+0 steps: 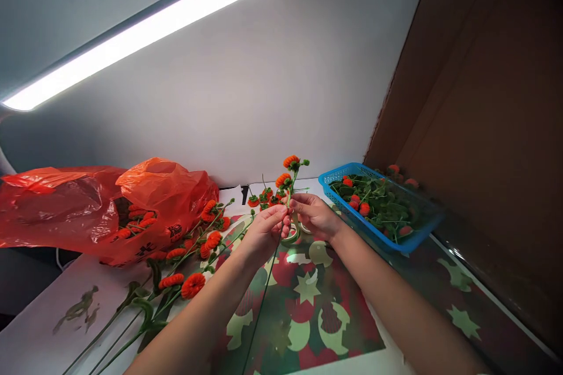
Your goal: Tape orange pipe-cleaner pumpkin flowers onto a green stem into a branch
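Left of the left hand (264,228), an orange plastic bag (162,199) lies on the bench (44,316) beside orange-flower stems (185,269). Right of the right hand (314,214) sits a blue basket (373,234). A strip lamp (145,29) glows above.

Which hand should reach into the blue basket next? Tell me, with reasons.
Probably the right. Both pinch the flower stem, but the right hand lies next to the blue basket, while the left hand sits farther away, toward the red bag.

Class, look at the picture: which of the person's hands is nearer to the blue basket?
Right. The right hand sits just left of the blue basket; the left hand is farther left, beyond the flower stem both hold.
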